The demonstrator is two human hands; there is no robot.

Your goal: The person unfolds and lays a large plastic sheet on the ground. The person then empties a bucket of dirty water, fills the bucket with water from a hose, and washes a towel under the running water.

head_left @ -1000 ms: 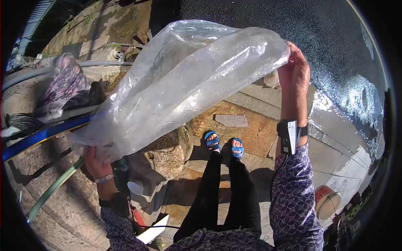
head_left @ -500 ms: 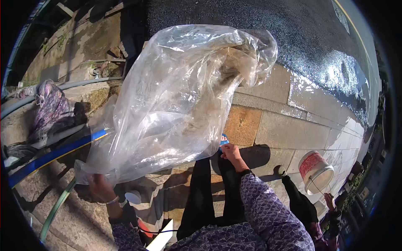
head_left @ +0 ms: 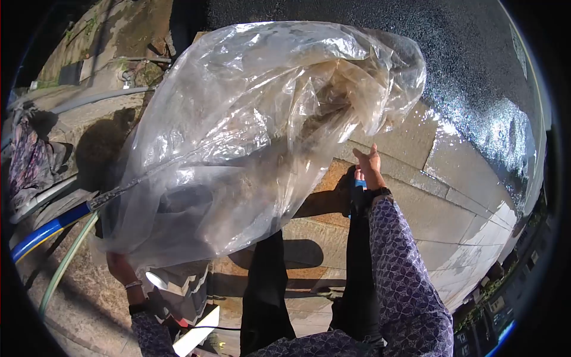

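A big clear plastic bag (head_left: 250, 137) billows in the air in front of me and fills the upper middle of the view. My left hand (head_left: 121, 269) grips its lower corner at the bottom left, a bracelet on the wrist. My right hand (head_left: 369, 163) is raised just below the bag's loose far end, fingers apart, holding nothing; whether a fingertip touches the plastic I cannot tell. My legs in black trousers (head_left: 267, 285) stand on the stone paving below.
A blue pipe (head_left: 41, 233) and a green hose (head_left: 62, 268) run along the stone ledge at the left. Patterned cloth (head_left: 27, 160) lies on that ledge. Wet stone slabs (head_left: 440, 178) and dark asphalt (head_left: 476, 65) stretch to the right.
My right hand let go of the bag's far end, dropped toward my legs, and has come back up under the bag. The bag collapsed from stretched to billowing. The view swung; the bucket left sight.
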